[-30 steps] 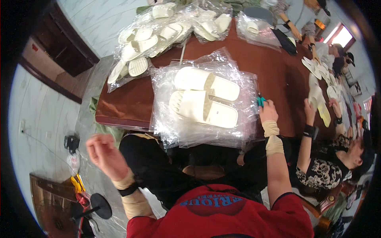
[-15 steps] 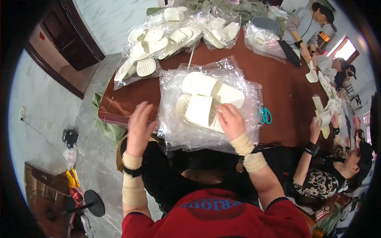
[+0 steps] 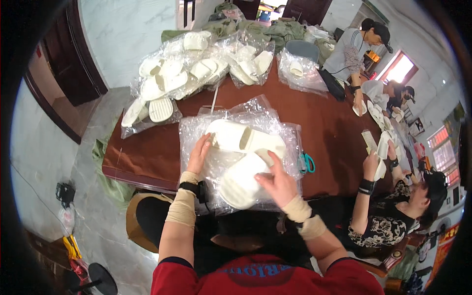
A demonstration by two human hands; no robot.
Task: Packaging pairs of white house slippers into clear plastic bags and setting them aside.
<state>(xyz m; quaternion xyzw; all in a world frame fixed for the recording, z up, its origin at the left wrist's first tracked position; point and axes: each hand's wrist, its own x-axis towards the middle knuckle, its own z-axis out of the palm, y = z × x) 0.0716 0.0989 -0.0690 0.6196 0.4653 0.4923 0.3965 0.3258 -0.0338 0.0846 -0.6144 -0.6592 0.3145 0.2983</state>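
Clear, slick plastic bags are stacked at the surface's near edge, under two white slippers. The left hand, fingers spread, presses the far slipper's end, while the right hand pinches the near slipper. A hard pull could probably slide the stack off that edge.
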